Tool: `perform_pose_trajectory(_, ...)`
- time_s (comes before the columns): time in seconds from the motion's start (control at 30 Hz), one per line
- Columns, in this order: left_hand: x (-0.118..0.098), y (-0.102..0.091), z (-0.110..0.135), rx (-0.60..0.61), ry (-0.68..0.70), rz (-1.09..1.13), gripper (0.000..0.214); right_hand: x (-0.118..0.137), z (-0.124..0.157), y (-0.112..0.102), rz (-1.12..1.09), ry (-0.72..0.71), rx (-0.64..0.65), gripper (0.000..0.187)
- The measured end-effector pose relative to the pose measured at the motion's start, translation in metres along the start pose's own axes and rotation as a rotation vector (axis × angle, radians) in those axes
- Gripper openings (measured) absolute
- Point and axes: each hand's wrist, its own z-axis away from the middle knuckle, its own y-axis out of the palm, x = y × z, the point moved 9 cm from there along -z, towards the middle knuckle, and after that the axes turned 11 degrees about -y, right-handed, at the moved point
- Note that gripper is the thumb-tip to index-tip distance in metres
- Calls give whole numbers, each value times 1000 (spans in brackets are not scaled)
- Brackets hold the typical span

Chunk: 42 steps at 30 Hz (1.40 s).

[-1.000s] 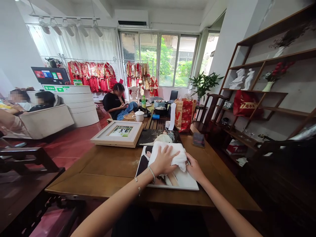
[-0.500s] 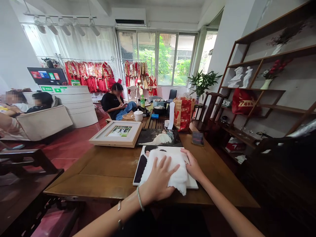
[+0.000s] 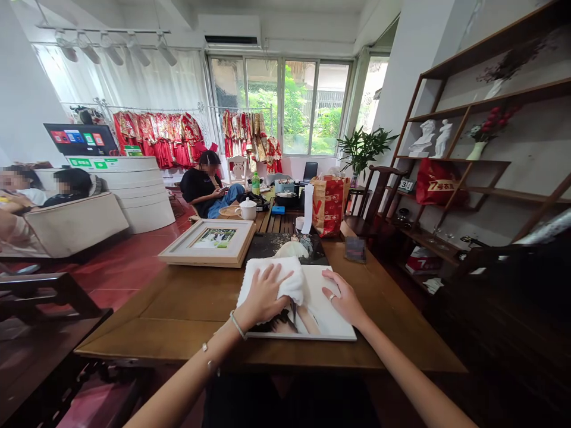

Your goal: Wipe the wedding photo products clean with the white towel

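Observation:
My left hand (image 3: 264, 295) lies spread on a folded white towel (image 3: 292, 279), pressing it against the upper left of a photo panel (image 3: 336, 315). Its fingers are apart over the cloth. The towel hides part of the printed picture; dark hair and pale clothing show below it. My right hand (image 3: 344, 299) rests open on the panel's white right side, fingers stretched out, a ring on one finger. Just behind this panel lies a darker photo panel (image 3: 312, 249) showing a figure in a pale dress, partly covered by the towel.
The wooden table (image 3: 178, 309) holds a framed photo (image 3: 207, 241) at left and a small dark item (image 3: 355, 249) at right. Beyond are a white teapot (image 3: 247, 209), a paper bag (image 3: 329, 205) and a seated person (image 3: 207, 184). A wooden chair (image 3: 49, 297) stands left, shelves (image 3: 464, 157) right.
My left hand and the towel have slid left across the photo panel, uncovering its middle and right side. My right hand stays on the right side, its fingers now further over the surface.

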Motion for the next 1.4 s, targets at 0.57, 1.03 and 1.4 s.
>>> perform_pose_trajectory(0.57, -59, 6, 60, -34, 52, 227, 76, 3, -4, -3, -102, 15, -132, 27)
perform_pose_trajectory(1.03, -88, 6, 43, -91, 91, 211, 80, -1, -7, 6, -625, 313, -25, 48)
perform_pose_trajectory(1.4, -83, 4, 46, -127, 106, 274, 68, -11, 10, -11, -537, 503, -292, 35)
